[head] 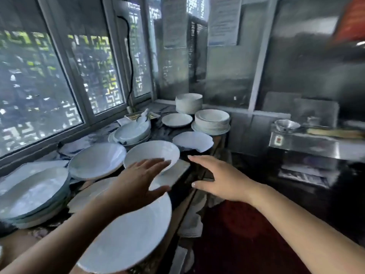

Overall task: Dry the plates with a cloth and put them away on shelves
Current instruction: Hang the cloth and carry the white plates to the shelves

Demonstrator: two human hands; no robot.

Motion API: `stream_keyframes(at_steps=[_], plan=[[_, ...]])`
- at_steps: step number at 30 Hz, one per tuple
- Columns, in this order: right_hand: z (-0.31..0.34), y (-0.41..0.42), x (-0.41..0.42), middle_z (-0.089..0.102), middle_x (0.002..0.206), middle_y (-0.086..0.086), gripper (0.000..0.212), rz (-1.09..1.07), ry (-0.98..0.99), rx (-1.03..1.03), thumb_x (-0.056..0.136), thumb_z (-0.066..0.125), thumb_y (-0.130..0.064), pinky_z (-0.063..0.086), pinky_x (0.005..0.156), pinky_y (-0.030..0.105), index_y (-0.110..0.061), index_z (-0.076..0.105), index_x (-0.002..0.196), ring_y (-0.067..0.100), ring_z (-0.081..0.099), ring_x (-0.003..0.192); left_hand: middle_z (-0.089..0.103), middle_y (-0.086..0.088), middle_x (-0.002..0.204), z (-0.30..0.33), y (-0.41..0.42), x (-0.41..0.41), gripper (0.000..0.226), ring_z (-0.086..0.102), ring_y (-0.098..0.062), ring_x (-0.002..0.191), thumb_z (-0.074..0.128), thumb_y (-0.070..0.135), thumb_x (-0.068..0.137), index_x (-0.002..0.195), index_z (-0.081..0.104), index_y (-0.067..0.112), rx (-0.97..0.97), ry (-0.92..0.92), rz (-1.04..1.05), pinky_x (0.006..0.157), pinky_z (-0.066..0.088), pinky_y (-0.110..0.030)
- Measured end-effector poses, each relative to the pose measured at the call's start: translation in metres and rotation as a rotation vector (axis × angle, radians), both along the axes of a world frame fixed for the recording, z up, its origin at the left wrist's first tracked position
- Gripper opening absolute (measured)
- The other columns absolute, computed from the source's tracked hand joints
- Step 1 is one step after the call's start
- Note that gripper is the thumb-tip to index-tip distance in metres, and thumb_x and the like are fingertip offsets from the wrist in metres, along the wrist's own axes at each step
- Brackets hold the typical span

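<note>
Both hands are reaching out over the bench (178, 176), each with fingers straight and spread wide, holding nothing. The left hand (138, 180) is hovering above the near rim of a white bowl-like plate (152, 153) at about 12 o'clock from it, while the right hand (215, 180) is hanging just beyond the bench edge, at 3 o'clock from that plate. More white plates are crowding the bench: a large plate (126, 234) at 6 o'clock under the left forearm, a leaning stack (33, 194) at 9 o'clock, and tall stacks (212, 120) far off at 1 o'clock. No cloth is showing plainly; the pale thing hanging below the bench edge may be one, though blur is hiding it. The plate is looking stiff, glazed, breakable and possibly wet and slippery, so gripping opposite rims with both hands seems safest
</note>
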State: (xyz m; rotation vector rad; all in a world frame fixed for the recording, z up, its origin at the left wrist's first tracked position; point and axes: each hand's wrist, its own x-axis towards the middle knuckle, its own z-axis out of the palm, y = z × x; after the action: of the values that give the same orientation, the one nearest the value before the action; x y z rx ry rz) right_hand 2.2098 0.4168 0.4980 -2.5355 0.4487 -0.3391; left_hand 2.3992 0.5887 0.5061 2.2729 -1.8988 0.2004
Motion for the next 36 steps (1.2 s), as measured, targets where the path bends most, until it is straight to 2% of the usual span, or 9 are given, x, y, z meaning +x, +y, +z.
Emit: stream_keyframes(at_steps=[2,6,10,13,18,21,25,32,36], plan=[[0.001,-0.005,-0.036,0.027,0.152,-0.023,0.071,-0.124,-0.005,0.009,0.09,0.066,-0.039,0.021,0.106,0.011,-0.042,0.027,0.15,-0.005,0.027,0.137,0.043,0.006,0.15,0.0,-0.033,-0.018,0.079,0.044,-0.019,0.135,0.03,0.073,0.079,0.148,0.035,0.033,-0.004,0.019,-0.126,0.11,0.034,-0.033],[0.002,-0.011,-0.118,0.027,0.15,-0.028,0.072,-0.342,-0.018,-0.026,0.09,0.067,-0.039,0.017,0.096,-0.005,-0.045,0.026,0.149,-0.019,0.02,0.13,0.05,0.004,0.145,-0.003,-0.094,-0.07,0.078,0.049,-0.02,0.13,0.035,0.067,0.078,0.145,0.042,0.029,0.0,0.031,-0.346,0.106,0.038,-0.034],[0.002,-0.011,-0.211,0.02,0.149,-0.035,0.072,-0.549,0.023,-0.034,0.089,0.065,-0.045,0.018,0.103,0.007,-0.054,0.022,0.146,-0.02,0.016,0.134,0.05,0.002,0.144,-0.01,-0.147,-0.147,0.076,0.049,-0.021,0.13,0.038,0.067,0.082,0.147,0.039,0.028,-0.007,0.018,-0.573,0.107,0.038,-0.035],[0.004,-0.004,-0.292,0.019,0.147,-0.039,0.071,-0.689,0.033,-0.048,0.09,0.064,-0.047,0.018,0.098,0.0,-0.056,0.021,0.145,-0.031,0.013,0.125,0.041,0.005,0.151,-0.011,-0.176,-0.222,0.077,0.04,-0.018,0.137,0.036,0.068,0.084,0.151,0.029,0.029,0.004,0.005,-0.73,0.112,0.029,-0.031],[0.006,0.018,-0.429,0.018,0.151,-0.034,0.07,-0.911,0.091,-0.054,0.089,0.062,-0.051,0.022,0.116,0.022,-0.055,0.02,0.146,-0.014,0.014,0.139,0.041,0.005,0.151,-0.011,-0.212,-0.357,0.076,0.04,-0.018,0.137,0.039,0.069,0.086,0.151,0.029,0.031,-0.003,0.038,-0.941,0.112,0.031,-0.032],[0.005,0.036,-0.52,0.022,0.149,-0.031,0.071,-1.046,0.105,-0.093,0.09,0.062,-0.048,0.021,0.114,0.017,-0.048,0.022,0.148,-0.015,0.018,0.136,0.042,0.004,0.15,-0.01,-0.223,-0.455,0.08,0.043,-0.018,0.135,0.031,0.071,0.083,0.15,0.032,0.029,0.002,0.051,-1.065,0.11,0.031,-0.029],[0.004,0.067,-0.631,0.026,0.15,-0.027,0.071,-1.198,0.102,-0.084,0.088,0.062,-0.052,0.026,0.116,0.024,-0.045,0.025,0.149,-0.008,0.024,0.139,0.049,0.002,0.146,-0.01,-0.231,-0.581,0.074,0.048,-0.019,0.132,0.04,0.067,0.086,0.147,0.037,0.026,0.001,0.067,-1.252,0.109,0.039,-0.035],[-0.006,0.124,-0.774,0.029,0.156,-0.015,0.073,-1.485,0.094,-0.039,0.09,0.064,-0.046,0.02,0.11,0.015,-0.034,0.028,0.151,-0.007,0.027,0.136,0.029,0.01,0.157,-0.018,-0.238,-0.772,0.087,0.03,-0.01,0.142,0.022,0.078,0.076,0.152,0.021,0.036,-0.002,0.057,-1.486,0.115,0.024,-0.029],[-0.016,0.149,-0.838,0.032,0.153,-0.016,0.071,-1.652,0.092,-0.012,0.09,0.067,-0.04,0.028,0.112,0.017,-0.034,0.03,0.15,-0.003,0.033,0.136,0.022,0.009,0.159,-0.024,-0.241,-0.869,0.093,0.025,-0.009,0.144,0.019,0.079,0.072,0.153,0.018,0.033,0.044,0.078,-1.655,0.11,0.014,-0.021]])
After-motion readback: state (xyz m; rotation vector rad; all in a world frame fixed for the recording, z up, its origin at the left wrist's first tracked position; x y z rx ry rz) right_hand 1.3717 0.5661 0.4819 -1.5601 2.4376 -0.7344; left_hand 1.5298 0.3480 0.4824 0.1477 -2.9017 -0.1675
